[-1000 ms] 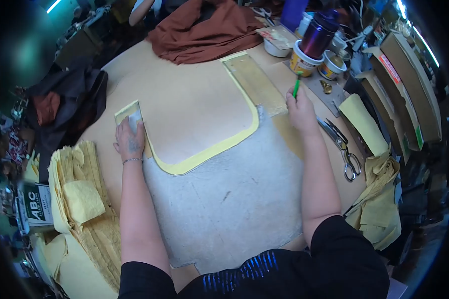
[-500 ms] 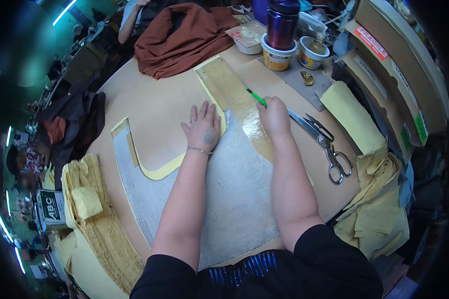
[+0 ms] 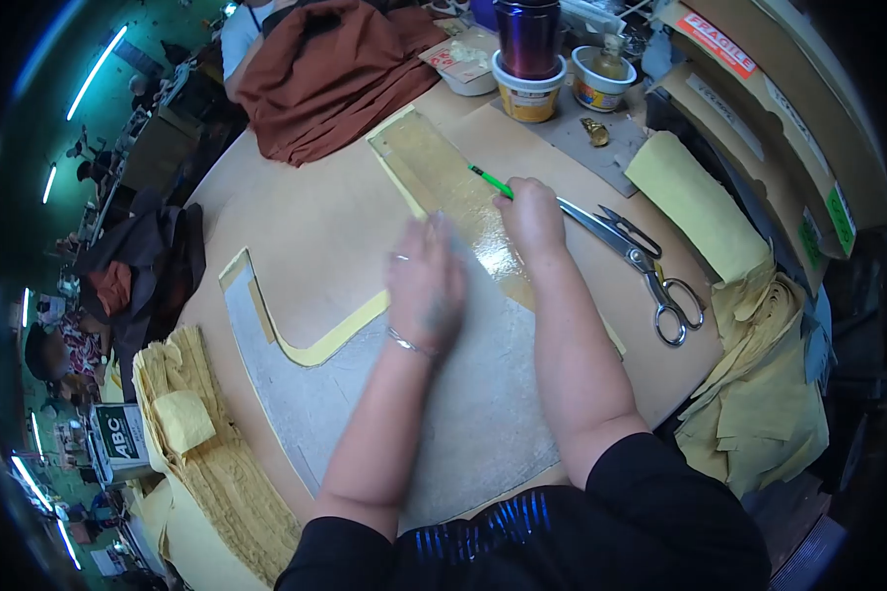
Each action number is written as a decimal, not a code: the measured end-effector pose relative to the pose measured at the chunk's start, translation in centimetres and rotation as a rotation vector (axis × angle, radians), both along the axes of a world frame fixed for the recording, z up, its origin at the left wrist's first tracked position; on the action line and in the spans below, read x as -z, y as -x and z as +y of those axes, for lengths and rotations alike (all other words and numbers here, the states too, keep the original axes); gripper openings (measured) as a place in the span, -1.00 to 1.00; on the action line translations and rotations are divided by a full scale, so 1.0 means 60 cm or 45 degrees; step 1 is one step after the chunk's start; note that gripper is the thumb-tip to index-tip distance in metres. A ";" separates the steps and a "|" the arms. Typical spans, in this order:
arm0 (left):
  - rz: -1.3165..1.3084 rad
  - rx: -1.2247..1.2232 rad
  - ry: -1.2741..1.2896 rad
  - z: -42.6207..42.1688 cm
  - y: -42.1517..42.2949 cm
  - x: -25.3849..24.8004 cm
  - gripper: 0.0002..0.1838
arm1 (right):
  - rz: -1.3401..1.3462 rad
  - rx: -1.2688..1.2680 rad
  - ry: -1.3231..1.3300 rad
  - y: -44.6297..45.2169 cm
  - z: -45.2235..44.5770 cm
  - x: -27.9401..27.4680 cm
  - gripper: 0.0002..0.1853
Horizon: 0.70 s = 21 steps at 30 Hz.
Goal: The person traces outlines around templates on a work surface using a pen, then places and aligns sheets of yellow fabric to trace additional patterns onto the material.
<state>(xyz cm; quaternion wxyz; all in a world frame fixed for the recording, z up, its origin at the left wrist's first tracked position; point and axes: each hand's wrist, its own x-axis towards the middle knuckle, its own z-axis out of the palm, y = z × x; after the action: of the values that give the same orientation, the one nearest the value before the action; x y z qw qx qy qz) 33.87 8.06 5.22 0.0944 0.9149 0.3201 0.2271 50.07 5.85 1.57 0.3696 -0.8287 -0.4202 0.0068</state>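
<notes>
A grey template (image 3: 483,394) with a curved cut-out lies over yellow material (image 3: 340,332), whose strip shows along the curve. My left hand (image 3: 429,286) is over the right side of the curve, smeared by motion, so its fingers are unclear. In my right hand (image 3: 536,219) is a green pen (image 3: 491,181), pointing up and left beside the shiny tan arm of the template (image 3: 443,177). Large scissors (image 3: 641,258) and small black snips (image 3: 629,231) lie just right of that hand.
Brown cloth (image 3: 330,79) lies at the back. Tubs (image 3: 530,98), one under a purple bottle (image 3: 528,39), stand back right. Cardboard (image 3: 759,89) and a yellow roll (image 3: 695,202) are at right; stacked yellow pieces (image 3: 217,443) at left. A person's sleeve (image 3: 237,41) shows behind.
My left hand went from the template's left arm to the right side of the curve. My right hand came down and left with the green pen, now tilted left. The view has shifted.
</notes>
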 end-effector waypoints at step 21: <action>0.039 0.215 0.258 -0.055 0.016 0.075 -0.35 | 0.849 -1.230 0.416 0.283 0.080 -0.059 -0.89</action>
<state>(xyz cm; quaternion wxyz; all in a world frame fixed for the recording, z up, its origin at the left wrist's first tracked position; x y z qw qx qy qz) 32.94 4.76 0.72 0.2001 0.9278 0.2646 0.1709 33.11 10.64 5.09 0.3047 -0.5436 -0.6037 0.4973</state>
